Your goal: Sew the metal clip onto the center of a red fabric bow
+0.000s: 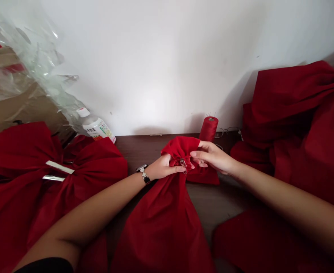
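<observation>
Left hand [164,168]: fingers clamped on gathered neck of red fabric bag [167,227].
Right hand [212,157]: fingers held together just beside small metal clip [183,163].
Bag position: laid on dark wooden table [144,142].

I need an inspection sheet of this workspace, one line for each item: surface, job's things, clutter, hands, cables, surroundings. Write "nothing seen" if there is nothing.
Surface: dark brown table.
Job's things: gathered red fabric with a small metal fitting at its neck.
Clutter: upright red thread cone, eyeglasses, plastic bottle, clear plastic sheet, cardboard box, red fabric heaps.
Hands: left hand, wearing a wristwatch, grips the neck; right hand touches it.
Cables: nothing seen.
Surroundings: white wall.
</observation>
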The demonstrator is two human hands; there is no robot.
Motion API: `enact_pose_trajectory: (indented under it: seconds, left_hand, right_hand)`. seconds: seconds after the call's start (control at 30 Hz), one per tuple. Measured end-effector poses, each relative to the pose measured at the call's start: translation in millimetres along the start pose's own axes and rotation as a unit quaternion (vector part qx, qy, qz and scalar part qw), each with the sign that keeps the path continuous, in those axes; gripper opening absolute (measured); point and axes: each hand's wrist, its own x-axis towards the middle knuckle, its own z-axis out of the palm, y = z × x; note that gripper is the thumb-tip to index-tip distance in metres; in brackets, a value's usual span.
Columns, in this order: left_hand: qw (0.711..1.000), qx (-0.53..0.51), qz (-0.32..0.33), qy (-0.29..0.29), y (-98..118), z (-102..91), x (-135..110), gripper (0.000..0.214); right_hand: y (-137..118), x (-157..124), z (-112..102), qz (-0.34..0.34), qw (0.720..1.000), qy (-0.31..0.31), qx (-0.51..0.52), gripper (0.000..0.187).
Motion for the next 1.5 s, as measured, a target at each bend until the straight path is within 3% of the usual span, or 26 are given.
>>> enact_pose_trajectory:
  seconds: [0.13, 0.3, 0.43, 0.6, 0.7, 0.97, 1.2, 1.37, 1.5]
  left_hand:
    - [1.0, -0.015, 0.0, -0.012, -3.5, -1.3, 0.2, 0.048]
    - [0.999, -0.012, -0.019, -0.03, -1.7, -4.3, -0.6, 0.04]
    - [0.994, -0.067, -0.023, -0.083, 2.6, -5.2, -0.2, 0.036]
    - [0.989, -0.11, -0.028, -0.093, 4.4, -5.4, 0.9, 0.042]
    - [0.982, -0.138, -0.038, -0.121, 6.6, -5.5, 1.5, 0.041]
    - [0.974, -0.19, -0.022, -0.124, 7.5, -4.0, 3.6, 0.039]
    - [0.974, -0.193, -0.004, -0.115, 2.1, -3.6, 2.9, 0.035]
    - [0.979, -0.156, -0.015, -0.132, 1.2, -5.0, 2.1, 0.038]
    - [0.982, -0.138, -0.029, -0.123, 2.7, -4.3, 1.9, 0.039]
  right_hand:
    - [-1.8, -2.4, 5.0, -0.009, 1.0, -0.027, -0.012, 0.028]
    - [0.3, -0.2, 2.6, 0.014, 0.998, -0.048, 0.028, 0.018]
    - [2.1, 0.5, 3.0, 0.035, 0.997, -0.038, 0.054, 0.014]
    - [4.6, -0.6, 2.9, 0.051, 0.994, -0.06, 0.074, 0.014]
    - [6.6, -1.5, -0.7, 0.034, 0.995, -0.08, 0.051, 0.015]
    - [10.5, -2.7, -2.4, -0.026, 0.992, -0.122, 0.018, 0.022]
    - [11.1, -1.3, 5.3, -0.059, 0.995, -0.074, 0.036, 0.02]
    - [9.5, -0.7, 5.9, -0.035, 0.996, -0.081, 0.032, 0.021]
    - [13.1, -0.4, 4.9, -0.013, 0.998, -0.049, 0.048, 0.016]
